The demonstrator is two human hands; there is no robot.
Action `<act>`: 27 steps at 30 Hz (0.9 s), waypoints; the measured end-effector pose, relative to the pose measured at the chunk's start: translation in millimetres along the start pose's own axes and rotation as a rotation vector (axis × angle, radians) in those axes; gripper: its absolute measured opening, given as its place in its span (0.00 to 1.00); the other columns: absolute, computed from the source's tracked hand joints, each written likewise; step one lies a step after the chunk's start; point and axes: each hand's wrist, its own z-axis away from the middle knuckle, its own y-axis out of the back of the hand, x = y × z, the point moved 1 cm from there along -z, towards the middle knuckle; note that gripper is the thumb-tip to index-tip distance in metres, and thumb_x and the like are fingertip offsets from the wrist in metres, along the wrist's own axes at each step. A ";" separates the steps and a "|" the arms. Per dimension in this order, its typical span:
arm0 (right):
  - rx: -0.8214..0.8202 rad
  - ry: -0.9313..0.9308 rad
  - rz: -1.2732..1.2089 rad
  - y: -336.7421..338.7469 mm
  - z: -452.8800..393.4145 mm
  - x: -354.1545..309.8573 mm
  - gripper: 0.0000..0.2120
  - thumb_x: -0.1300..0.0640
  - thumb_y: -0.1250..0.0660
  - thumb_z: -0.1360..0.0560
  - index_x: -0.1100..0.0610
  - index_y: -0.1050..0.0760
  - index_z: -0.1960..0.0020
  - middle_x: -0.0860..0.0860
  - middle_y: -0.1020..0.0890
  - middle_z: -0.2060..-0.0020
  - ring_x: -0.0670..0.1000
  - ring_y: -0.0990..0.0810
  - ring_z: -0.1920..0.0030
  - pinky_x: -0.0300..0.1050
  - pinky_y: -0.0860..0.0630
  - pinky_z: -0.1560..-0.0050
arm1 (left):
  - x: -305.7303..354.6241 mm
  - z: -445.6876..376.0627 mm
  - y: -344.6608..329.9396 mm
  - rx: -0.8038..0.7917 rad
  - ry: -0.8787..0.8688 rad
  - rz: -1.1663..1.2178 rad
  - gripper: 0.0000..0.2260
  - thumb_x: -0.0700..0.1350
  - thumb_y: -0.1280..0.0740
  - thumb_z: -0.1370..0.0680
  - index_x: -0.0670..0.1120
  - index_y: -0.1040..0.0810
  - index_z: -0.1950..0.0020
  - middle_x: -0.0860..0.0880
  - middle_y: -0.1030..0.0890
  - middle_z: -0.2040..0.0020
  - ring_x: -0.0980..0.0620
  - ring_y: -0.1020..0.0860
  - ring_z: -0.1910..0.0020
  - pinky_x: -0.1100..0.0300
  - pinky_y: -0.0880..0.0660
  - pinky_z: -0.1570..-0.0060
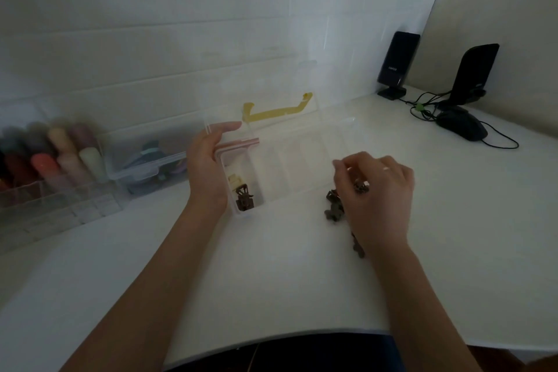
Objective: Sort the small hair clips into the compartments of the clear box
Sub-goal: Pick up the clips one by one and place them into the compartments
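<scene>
The clear box [302, 166] lies open on the white table, its lid with a yellow handle [276, 113] tilted up behind. My left hand [208, 160] holds the box's left end, fingers along the wall. In the leftmost compartment lie a brown clip [244, 199] and a pale yellow clip [235, 182]. My right hand [377, 190] hovers just right of the box's front, fingers curled round a small brown clip [360, 186]. Under and beside that hand lies a loose heap of brown clips [334, 205], partly hidden; another clip [358, 248] peeks out by the wrist.
At the left stand a clear organiser [60, 208] with coloured rolls and a latched clear container [148, 166]. Back right: a black speaker [397, 60], a second black speaker [474, 75], a mouse [462, 127] and cables. The table's front edge curves near my body.
</scene>
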 end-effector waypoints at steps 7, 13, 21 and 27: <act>-0.292 -0.142 0.156 -4.9 9.9 -0.8 0.09 0.49 0.36 0.25 0.45 0.25 0.45 0.43 0.17 0.58 0.48 0.23 0.45 0.48 0.49 0.33 | 9.7 4.8 -5.9 0.061 -0.006 0.058 0.11 0.41 0.38 0.24 0.45 0.17 0.60 0.40 0.21 0.50 0.39 0.22 0.50 0.47 0.26 0.44; -0.546 -0.132 0.259 -11.3 13.6 -0.1 0.09 0.53 0.36 0.25 0.48 0.36 0.50 0.43 0.22 0.59 0.48 0.26 0.45 0.58 0.58 0.27 | 11.9 0.3 -1.3 0.080 0.007 0.099 0.11 0.40 0.39 0.25 0.44 0.17 0.60 0.44 0.20 0.55 0.41 0.23 0.51 0.47 0.26 0.45; -0.335 -0.215 -0.341 -8.1 11.2 -2.0 0.05 0.58 0.28 0.29 0.52 0.24 0.60 0.43 0.21 0.69 0.46 0.24 0.63 0.45 0.25 0.55 | 9.0 0.6 -2.7 0.071 0.013 0.081 0.10 0.41 0.37 0.26 0.44 0.16 0.59 0.40 0.22 0.50 0.38 0.23 0.47 0.40 0.27 0.39; -0.368 -0.521 -0.902 -3.7 3.5 -13.3 0.03 0.67 0.32 0.27 0.65 0.20 0.55 0.56 0.16 0.60 0.47 0.17 0.62 0.36 0.21 0.64 | 10.6 5.7 -6.8 0.053 0.006 0.069 0.12 0.40 0.39 0.24 0.44 0.17 0.60 0.42 0.21 0.52 0.40 0.21 0.52 0.46 0.25 0.45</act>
